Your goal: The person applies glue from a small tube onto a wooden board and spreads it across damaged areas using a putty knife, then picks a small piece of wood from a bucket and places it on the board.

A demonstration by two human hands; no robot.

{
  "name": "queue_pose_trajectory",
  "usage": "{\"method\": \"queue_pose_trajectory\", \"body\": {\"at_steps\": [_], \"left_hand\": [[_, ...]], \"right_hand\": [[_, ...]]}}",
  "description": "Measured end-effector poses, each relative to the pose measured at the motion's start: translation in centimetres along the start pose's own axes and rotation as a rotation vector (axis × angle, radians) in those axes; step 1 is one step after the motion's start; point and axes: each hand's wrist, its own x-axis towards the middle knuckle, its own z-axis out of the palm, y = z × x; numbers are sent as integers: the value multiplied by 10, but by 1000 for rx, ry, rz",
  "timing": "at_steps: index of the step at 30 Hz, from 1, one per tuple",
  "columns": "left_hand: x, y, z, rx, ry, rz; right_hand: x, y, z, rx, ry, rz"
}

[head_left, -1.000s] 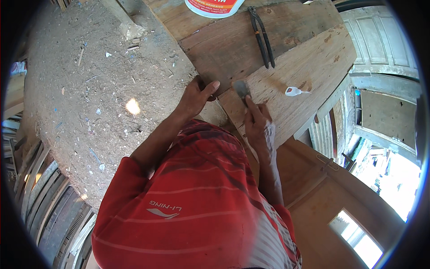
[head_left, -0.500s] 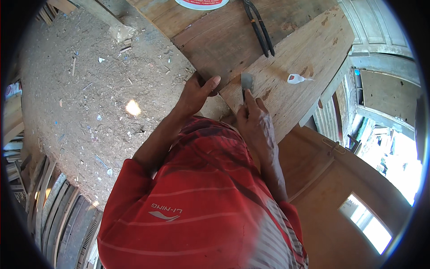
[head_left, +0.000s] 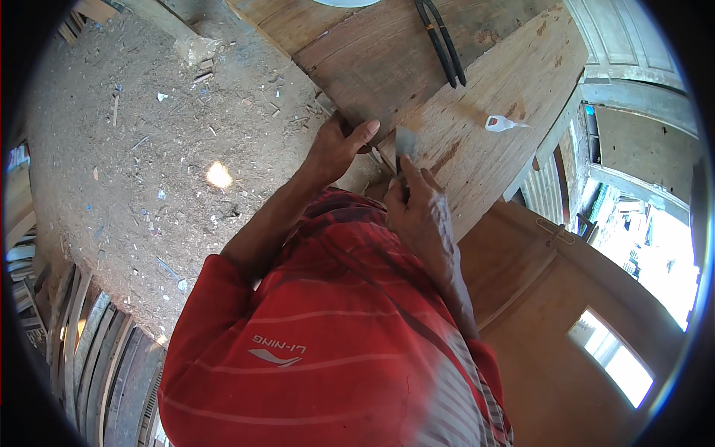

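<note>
A pale wooden board (head_left: 499, 93) runs slantwise toward the upper right, beside a darker brown board (head_left: 365, 63). My right hand (head_left: 421, 205) grips a putty knife (head_left: 405, 141), its flat metal blade lying over the pale board's near left end. My left hand (head_left: 335, 153) is closed round the near edge of the brown board, thumb on top; its other fingers are mostly hidden. A small white glue bottle (head_left: 497, 124) with a thin nozzle lies on the pale board. Farther off rest black-handled pincers (head_left: 443, 48), lying on the brown board.
Part of a white round lid or tub (head_left: 346, 2) shows at the top edge. Wood chips and scraps litter the grey floor (head_left: 171, 149) on the left. Stacked wood strips (head_left: 104, 357) stand at lower left. A brown wooden panel (head_left: 536, 320) is on my right.
My right hand and the putty knife have shifted left, toward the pale board's end and my left hand. My left hand keeps its place on the board edge. The view has tilted slightly.
</note>
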Motion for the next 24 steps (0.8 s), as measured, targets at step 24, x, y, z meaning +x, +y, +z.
{"method": "queue_pose_trajectory", "body": {"at_steps": [24], "left_hand": [[-5,4,6,-5,84,-11]], "right_hand": [[4,71,-51,-87,-29,-183]]}}
